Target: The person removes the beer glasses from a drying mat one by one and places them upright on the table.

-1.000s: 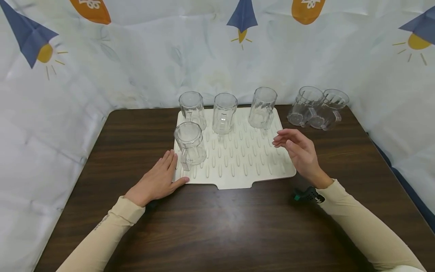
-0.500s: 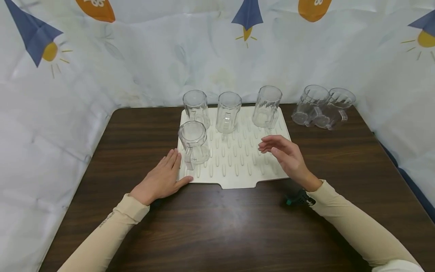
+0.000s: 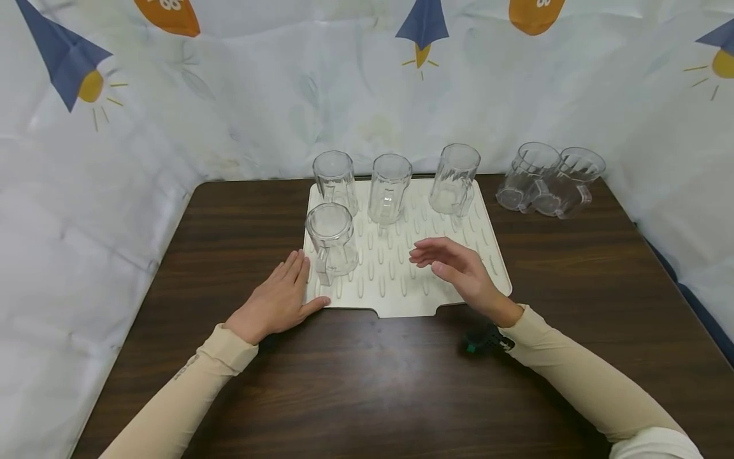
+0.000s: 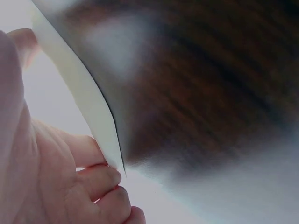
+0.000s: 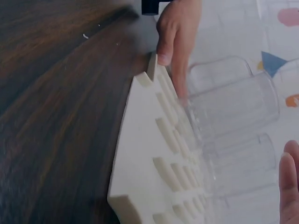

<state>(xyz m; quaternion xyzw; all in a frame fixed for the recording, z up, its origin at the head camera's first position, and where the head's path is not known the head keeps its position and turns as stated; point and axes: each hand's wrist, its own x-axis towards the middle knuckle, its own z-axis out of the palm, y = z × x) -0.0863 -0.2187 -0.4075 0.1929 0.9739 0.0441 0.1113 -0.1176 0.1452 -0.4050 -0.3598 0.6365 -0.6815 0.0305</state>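
Sweeping inward over the last second, the right hand [image 3: 459,271] goes from the right edge of the white board [image 3: 404,308] to a spot above it, closer to the left hand [image 3: 278,296]. I see the left hand keep its place, and the mugs stay where they were.

From my feed, the right hand is loosely curved and grips nothing, its fingertips pointing toward the left hand. The left hand lies flat with its fingers straight along the board's left edge and its thumb at the near left corner; it touches the board without clasping it.

The board lies on the table [image 3: 367,389] between and beneath the hands. Just beyond the left hand's fingers stands the nearest mug [image 3: 335,245], with a back mug [image 3: 336,180] behind it. A middle mug [image 3: 390,188] stands farther off, between the hands, and a right mug [image 3: 454,180] directly beyond the right hand. Off the board, beyond the right hand and to its right, I see two spare mugs [image 3: 564,188] close together. Behind them all hangs a printed cloth [image 3: 258,95].
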